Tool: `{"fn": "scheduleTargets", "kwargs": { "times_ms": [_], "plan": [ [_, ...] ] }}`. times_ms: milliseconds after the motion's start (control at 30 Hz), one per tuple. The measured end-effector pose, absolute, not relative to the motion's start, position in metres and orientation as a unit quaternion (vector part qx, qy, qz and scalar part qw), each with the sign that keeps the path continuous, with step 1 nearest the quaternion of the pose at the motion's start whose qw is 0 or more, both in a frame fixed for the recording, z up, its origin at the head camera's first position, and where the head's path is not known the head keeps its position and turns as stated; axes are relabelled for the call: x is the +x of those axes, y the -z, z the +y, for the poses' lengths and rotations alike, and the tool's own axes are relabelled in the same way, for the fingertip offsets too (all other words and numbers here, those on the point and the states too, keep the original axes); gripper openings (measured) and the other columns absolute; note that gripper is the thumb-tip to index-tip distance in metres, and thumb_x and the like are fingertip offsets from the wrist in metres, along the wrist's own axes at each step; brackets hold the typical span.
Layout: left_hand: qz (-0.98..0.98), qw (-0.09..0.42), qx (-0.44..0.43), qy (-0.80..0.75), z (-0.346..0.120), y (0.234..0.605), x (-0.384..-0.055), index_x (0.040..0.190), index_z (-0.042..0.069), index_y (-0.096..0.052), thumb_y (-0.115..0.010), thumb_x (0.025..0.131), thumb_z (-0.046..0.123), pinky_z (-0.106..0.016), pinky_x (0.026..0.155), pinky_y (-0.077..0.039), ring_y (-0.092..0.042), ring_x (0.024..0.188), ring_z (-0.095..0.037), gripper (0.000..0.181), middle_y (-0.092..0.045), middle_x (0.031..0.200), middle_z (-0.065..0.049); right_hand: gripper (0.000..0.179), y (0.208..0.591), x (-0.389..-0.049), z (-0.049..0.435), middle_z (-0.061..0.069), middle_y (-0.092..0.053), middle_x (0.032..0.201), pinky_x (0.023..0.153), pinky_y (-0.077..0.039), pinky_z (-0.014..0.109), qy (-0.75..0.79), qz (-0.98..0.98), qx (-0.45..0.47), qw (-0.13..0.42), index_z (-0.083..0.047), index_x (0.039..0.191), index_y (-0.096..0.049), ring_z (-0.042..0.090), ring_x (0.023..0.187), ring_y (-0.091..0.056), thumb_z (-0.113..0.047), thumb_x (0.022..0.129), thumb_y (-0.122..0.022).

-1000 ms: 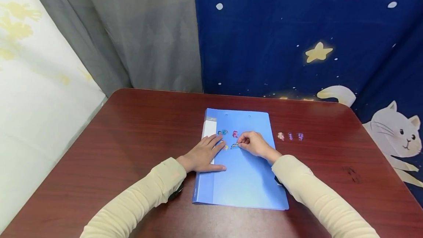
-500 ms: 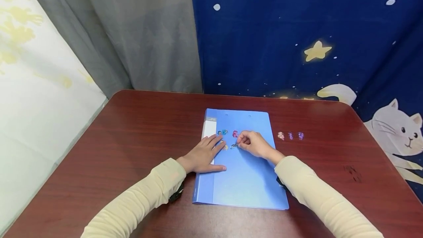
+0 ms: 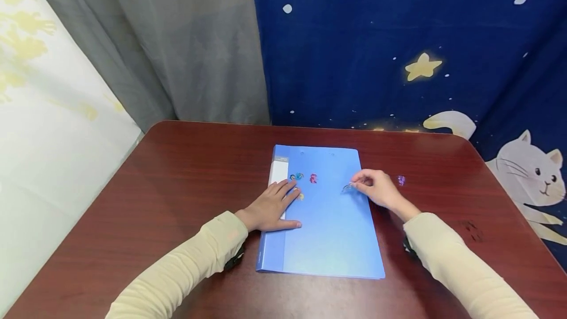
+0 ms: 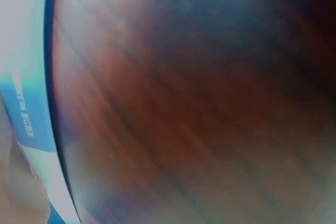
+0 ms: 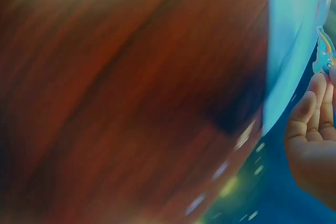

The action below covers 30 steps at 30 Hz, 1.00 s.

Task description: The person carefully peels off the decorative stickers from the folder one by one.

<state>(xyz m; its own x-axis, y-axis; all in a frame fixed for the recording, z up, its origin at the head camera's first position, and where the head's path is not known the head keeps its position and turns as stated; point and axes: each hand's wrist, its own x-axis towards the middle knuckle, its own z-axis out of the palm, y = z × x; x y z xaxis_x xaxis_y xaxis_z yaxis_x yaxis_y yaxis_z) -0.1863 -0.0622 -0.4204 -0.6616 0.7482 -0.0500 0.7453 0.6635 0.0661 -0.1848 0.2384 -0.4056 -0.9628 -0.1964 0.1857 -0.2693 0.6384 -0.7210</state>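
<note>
A blue folder (image 3: 332, 240) lies on the table, its spine to the left. My left hand (image 3: 271, 208) rests on the folder's left side with fingers spread. Near its fingertips are small stickers: a teal one (image 3: 299, 176), a pink one (image 3: 313, 178) and a yellow one (image 3: 301, 196), partly covered by a finger. Over the folder's right edge, my right hand (image 3: 378, 188) pinches a small sticker (image 3: 347, 187) between thumb and fingers. In the right wrist view this sticker (image 5: 324, 53) is blue with a rainbow stripe, and the hand (image 5: 315, 135) holds it at its lower end.
A purple sticker (image 3: 401, 180) lies on the table (image 3: 199, 161) just beyond the right hand. The left wrist view shows the folder's printed spine (image 4: 31, 114) beside the wood. Grey and blue star-patterned curtains (image 3: 376, 38) hang behind the table.
My right hand has lifted the sticker off the folder's middle and moved right with it. It now hides two of the stickers on the table. The left hand has stayed in place.
</note>
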Motion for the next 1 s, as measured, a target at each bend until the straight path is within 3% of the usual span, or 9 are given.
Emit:
{"fn": "scheduleTargets", "kwargs": {
  "times_ms": [300,533,800,1000],
  "plan": [
    [0.911,0.029,0.411,-0.018,-0.066,0.419,-0.189,0.141,0.01,-0.025,-0.037,0.081,0.066,-0.04,0.105,-0.011,-0.011,0.133,-0.025,0.083,-0.018,0.146,-0.009,0.021,0.41,-0.183,0.295,0.016,-0.063,0.087,0.059,-0.047,0.022,-0.457,-0.889,0.009,0.013,0.006,0.1,-0.061,0.013,0.069,-0.057,-0.009,0.086,-0.057],
    [0.913,0.038,0.407,-0.019,-0.064,0.419,-0.187,0.141,0.011,-0.024,-0.037,0.08,0.066,-0.039,0.106,-0.01,-0.009,0.133,-0.024,0.083,-0.016,0.146,-0.008,0.028,0.407,-0.179,0.324,0.007,-0.062,0.082,0.058,-0.047,0.025,-0.467,-0.884,-0.026,0.001,0.009,0.104,-0.057,0.01,0.067,-0.054,-0.013,0.088,-0.055],
    [0.909,0.031,0.414,-0.025,-0.061,0.417,-0.185,0.141,0.01,-0.025,-0.039,0.081,0.065,-0.04,0.106,-0.011,-0.011,0.133,-0.025,0.083,-0.018,0.145,-0.01,0.042,0.403,-0.174,0.355,-0.012,-0.057,0.083,0.062,-0.046,0.022,-0.481,-0.87,-0.105,-0.025,0.009,0.114,-0.052,0.003,0.07,-0.053,-0.024,0.089,-0.053],
    [0.909,0.035,0.415,-0.024,-0.061,0.418,-0.184,0.141,0.009,-0.025,-0.038,0.081,0.065,-0.04,0.106,-0.011,-0.011,0.133,-0.025,0.083,-0.018,0.145,-0.01,0.039,0.404,-0.175,0.37,-0.013,-0.054,0.077,0.06,-0.045,0.021,-0.478,-0.866,-0.142,-0.038,0.009,0.112,-0.053,0.003,0.068,-0.051,-0.022,0.088,-0.054]
  ]
}}
